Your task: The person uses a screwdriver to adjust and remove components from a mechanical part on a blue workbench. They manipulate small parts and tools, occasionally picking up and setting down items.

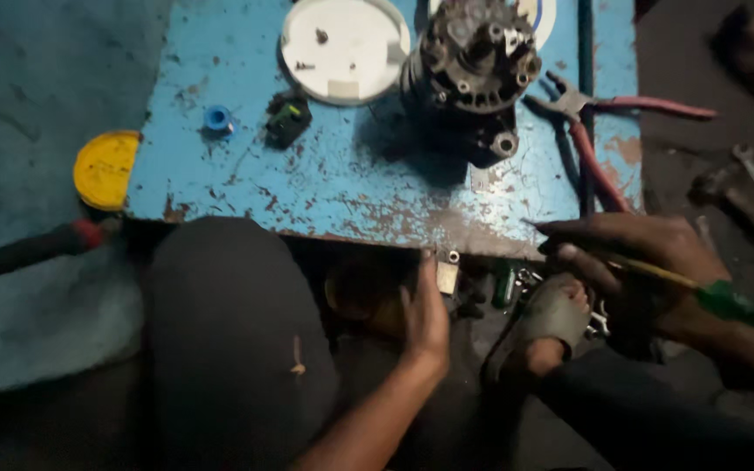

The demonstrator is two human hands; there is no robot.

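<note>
Blue bench [325, 187] | right hand [647, 262] – closed grip on screwdriver [726, 301]

The right hand [647, 270] holds a green-handled screwdriver [717, 301]; the left hand [425, 318] reaches under the blue table [351, 183].

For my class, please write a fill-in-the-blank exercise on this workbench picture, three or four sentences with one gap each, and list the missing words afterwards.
1. The worn table top is painted ____.
2. The pliers lying to the right of the motor-like metal part have ____ handles.
3. The right hand holds a tool with a ____ handle.
4. The round lid at the table's left edge is ____.

Missing words: blue; red; green; yellow
</note>
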